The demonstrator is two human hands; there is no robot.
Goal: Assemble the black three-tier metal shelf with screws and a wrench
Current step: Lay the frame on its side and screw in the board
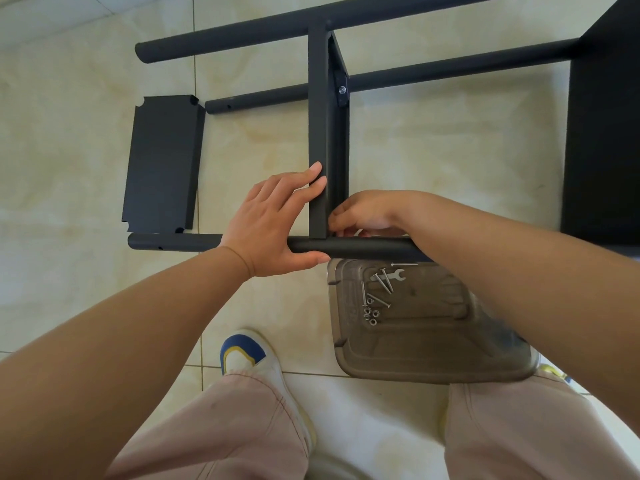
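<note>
Two bare hands at the shelf corner, left hand (273,223) fingers straight, pressing the middle shelf panel (318,133) and near pole (346,247), right hand (367,214) fingers curled behind the panel, grip unclear

Tray (433,362) crowds near pole (363,247) — floor (86,150) leftward probably passable.

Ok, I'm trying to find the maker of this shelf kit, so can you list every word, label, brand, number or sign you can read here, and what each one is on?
None can be read.
Clear plastic tray: faint raised marks moulded into its base, too blurred to read.
Shelf panel, poles, wrench and screws: no print shows.
Shoe: blue and yellow patches only, no lettering visible.
</note>
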